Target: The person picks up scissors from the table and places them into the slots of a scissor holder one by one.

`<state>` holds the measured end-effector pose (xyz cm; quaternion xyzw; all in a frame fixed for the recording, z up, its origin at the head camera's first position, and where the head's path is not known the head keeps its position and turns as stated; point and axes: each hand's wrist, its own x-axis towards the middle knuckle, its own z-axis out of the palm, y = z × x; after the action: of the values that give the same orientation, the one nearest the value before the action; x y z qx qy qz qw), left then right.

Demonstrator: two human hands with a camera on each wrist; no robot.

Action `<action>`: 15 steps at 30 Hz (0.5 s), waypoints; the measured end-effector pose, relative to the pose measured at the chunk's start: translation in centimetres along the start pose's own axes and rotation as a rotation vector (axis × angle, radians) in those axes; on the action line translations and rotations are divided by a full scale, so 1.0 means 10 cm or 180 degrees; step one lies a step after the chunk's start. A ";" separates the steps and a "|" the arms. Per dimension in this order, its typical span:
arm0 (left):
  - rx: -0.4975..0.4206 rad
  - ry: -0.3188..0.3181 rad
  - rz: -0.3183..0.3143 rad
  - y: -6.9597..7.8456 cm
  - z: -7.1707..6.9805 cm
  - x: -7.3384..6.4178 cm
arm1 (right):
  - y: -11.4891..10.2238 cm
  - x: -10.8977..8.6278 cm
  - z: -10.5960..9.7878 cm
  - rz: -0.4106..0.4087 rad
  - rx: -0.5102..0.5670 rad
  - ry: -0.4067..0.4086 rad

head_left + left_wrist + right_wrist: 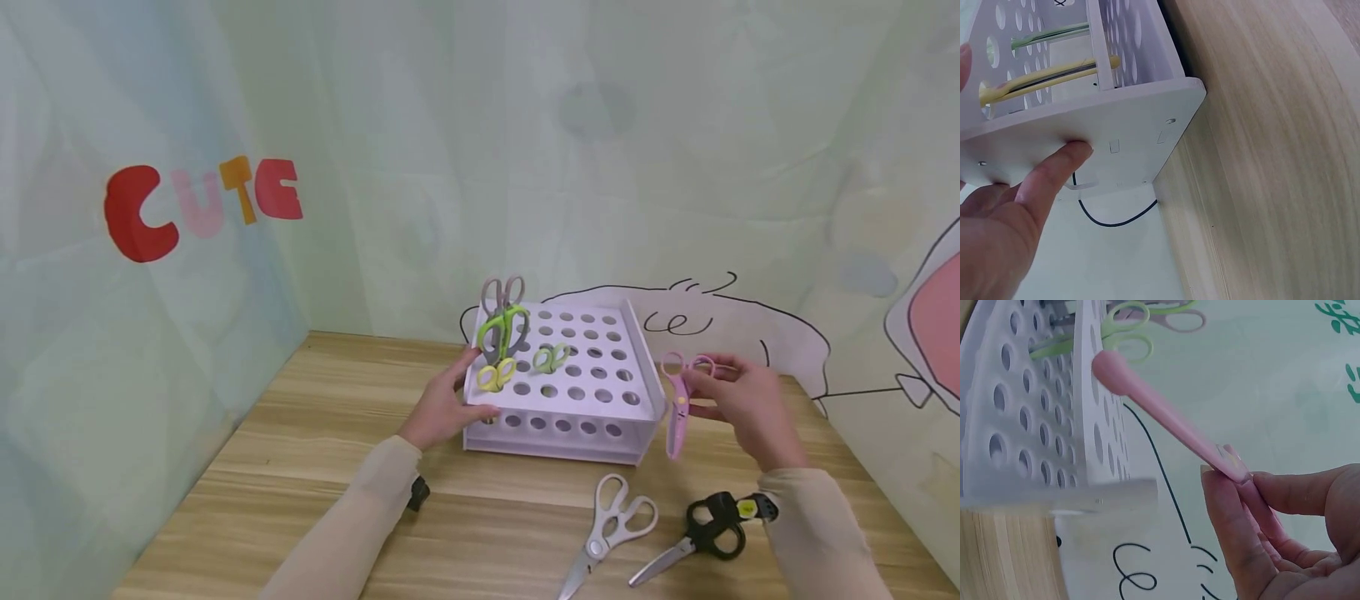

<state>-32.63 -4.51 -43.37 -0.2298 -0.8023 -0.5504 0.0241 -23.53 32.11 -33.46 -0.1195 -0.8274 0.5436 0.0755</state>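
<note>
A white rack point(596, 390) with rows of round holes stands on the table, several scissors upright in its left side. My left hand point(444, 408) holds the rack's left end, thumb over the front edge; in the left wrist view a fingertip presses the side panel point(1132, 134). Beyond the rack's right end my right hand point(750, 404) pinches pink scissors point(678, 408) by the handle, blades pointing down. In the rack are yellow scissors point(497, 375), light green scissors point(551, 357), green-and-grey scissors point(516, 321) and, behind these, greyish-handled scissors point(491, 293).
White-handled scissors point(600, 542) lie on the wooden table point(315, 467) in front of the rack. To their right lie black-handled scissors point(697, 529), near my right wrist. A printed cloth wall point(420, 167) rises right behind the rack.
</note>
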 end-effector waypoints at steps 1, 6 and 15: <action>-0.0007 0.0003 -0.0001 0.00 0.00 0.00 | -0.02 0.00 0.03 -0.0015 0.0032 0.0001; -0.0064 -0.0001 0.0019 0.00 -0.01 0.00 | -0.13 0.01 0.20 -0.0067 0.0230 -0.0015; -0.0035 -0.0018 -0.0037 0.01 0.01 -0.01 | -0.22 0.04 0.45 -0.0071 0.0708 0.0084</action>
<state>-32.48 -4.37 -43.33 -0.2267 -0.8007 -0.5542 0.0174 -25.27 27.45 -33.23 -0.1083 -0.7621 0.6296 0.1051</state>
